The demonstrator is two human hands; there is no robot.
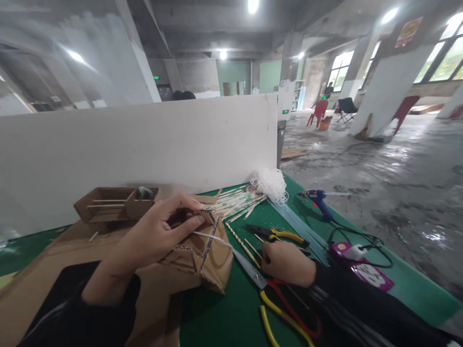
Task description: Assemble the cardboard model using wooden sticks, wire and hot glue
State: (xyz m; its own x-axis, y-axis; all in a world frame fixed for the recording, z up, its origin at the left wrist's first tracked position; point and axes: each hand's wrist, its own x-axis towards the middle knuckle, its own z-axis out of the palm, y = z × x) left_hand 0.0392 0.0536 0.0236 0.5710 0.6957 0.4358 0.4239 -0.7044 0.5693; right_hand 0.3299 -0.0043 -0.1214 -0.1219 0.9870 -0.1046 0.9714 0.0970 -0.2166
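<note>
My left hand [155, 231] is closed in a pinch at the upper edge of a small cardboard structure [217, 260] with upright walls. A white string [213, 237] runs from under its thumb towards the scissors' tips. My right hand [287, 262] is curled over the green table, fingers closed at the end of a thin wooden stick [253, 250]; its fingertips are partly hidden. Just left of that hand lie scissors [250, 272] with red and yellow handles. Black-jawed pliers [278, 233] with yellow grips rest beyond it, and a twisted pale stick [240, 241] lies between the hands.
Several wooden sticks [235, 202] lie behind, near a white string heap [269, 185]. Clear glue sticks [300, 226], a blue glue gun [318, 200] and a purple power strip [365, 270] are at right. A cardboard box [108, 205] stands left. A white panel [144, 144] borders the table.
</note>
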